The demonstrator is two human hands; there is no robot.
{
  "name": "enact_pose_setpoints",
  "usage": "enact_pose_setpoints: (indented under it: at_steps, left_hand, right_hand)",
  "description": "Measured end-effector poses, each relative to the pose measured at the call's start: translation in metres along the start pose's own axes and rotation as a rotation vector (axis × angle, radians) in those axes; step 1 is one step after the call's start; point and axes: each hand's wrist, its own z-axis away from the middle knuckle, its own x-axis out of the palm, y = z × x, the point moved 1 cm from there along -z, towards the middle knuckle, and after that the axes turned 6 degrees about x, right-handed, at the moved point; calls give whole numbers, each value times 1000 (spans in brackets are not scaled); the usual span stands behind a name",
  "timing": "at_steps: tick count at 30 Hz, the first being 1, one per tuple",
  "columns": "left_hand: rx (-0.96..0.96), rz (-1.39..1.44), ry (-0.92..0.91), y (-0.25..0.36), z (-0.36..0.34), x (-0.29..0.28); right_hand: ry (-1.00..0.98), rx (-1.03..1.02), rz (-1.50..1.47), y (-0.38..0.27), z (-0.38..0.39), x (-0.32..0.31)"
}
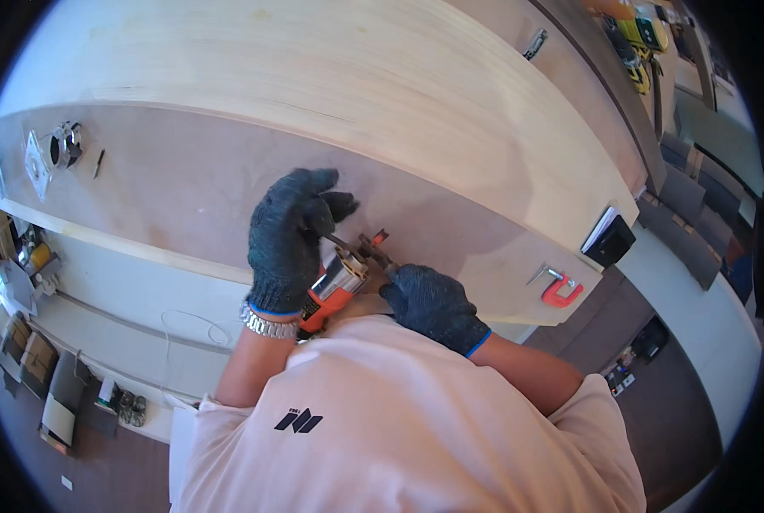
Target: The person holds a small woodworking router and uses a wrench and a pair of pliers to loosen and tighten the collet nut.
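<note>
Both my hands wear dark knit gloves with blue cuffs. An orange and silver handheld power tool lies between them, against my shirt front, its silver end toward the bench. My left hand curls above that end, and a thin dark bar runs from its fingers to the tool. On the other side, my right hand closes on a dark metal piece at the tool's silver end. A small orange part shows beside this piece. The fingertips of the right hand are partly hidden.
A long pale wooden board spans the bench. A red clamp sits near the bench's right end, close to a black holder. At the left lie a metal ring-shaped part, a clear plate and a small thin tool.
</note>
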Motion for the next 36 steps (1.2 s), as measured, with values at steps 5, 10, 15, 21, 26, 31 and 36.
enact_pose_setpoints:
  at_steps: [5, 10, 15, 21, 26, 31, 36]
  left_hand:
    - [-143, 498, 165, -19, -5, 7]
    - [-25, 486, 122, -32, 8, 3]
    - [-16, 481, 101, -44, 21, -13]
    - [-22, 488, 79, -52, 28, -20]
    - [-5, 499, 61, -51, 29, -15]
    - [3, 541, 39, -54, 29, -19]
    - [8, 635, -27, -61, 28, -21]
  right_hand:
    - [27, -128, 57, 9, -1, 6]
    - [-86, -43, 58, 5, -2, 5]
    - [-151, -61, 133, 7, 0, 10]
    - [-166, 38, 67, 2, 2, 5]
    - [-156, 2, 75, 10, -2, 9]
    - [-214, -20, 74, 8, -6, 5]
    - [-209, 39, 5, 6, -5, 3]
